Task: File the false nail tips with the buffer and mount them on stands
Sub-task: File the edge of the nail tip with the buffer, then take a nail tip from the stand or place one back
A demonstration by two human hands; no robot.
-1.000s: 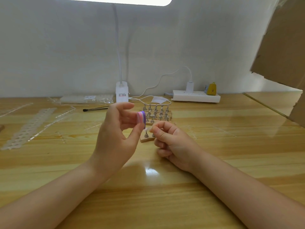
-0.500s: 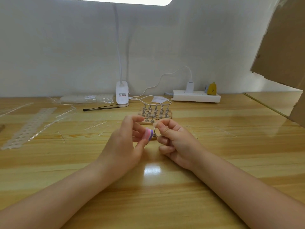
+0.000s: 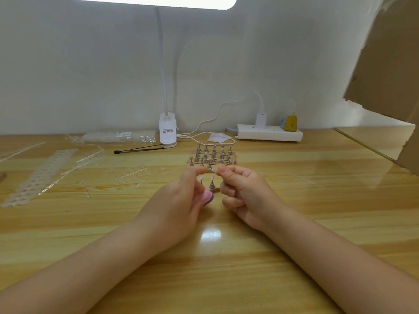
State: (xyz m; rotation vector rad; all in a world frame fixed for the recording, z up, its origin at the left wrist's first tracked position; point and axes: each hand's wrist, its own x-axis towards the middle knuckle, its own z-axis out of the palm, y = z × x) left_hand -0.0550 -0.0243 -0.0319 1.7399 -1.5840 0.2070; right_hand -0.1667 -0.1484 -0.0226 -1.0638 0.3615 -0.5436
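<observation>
Pink buffer [image 3: 208, 197] has dropped low in the left hand [image 3: 179, 200], both hands (right hand [image 3: 244, 196] too) now pinching one nail tip [image 3: 212, 170], ready for mounting.

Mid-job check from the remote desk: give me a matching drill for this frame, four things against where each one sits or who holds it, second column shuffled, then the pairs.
Things:
1. buffer
2. nail tip
3. power strip
4. black brush

Places:
A. flat on the table, left of the lamp base
B. by the wall, far right of the table
C. tucked in the lower fingers of the left hand
D. pinched between the fingertips of both hands, the right hand included

Pairs: 1-C, 2-D, 3-B, 4-A
</observation>
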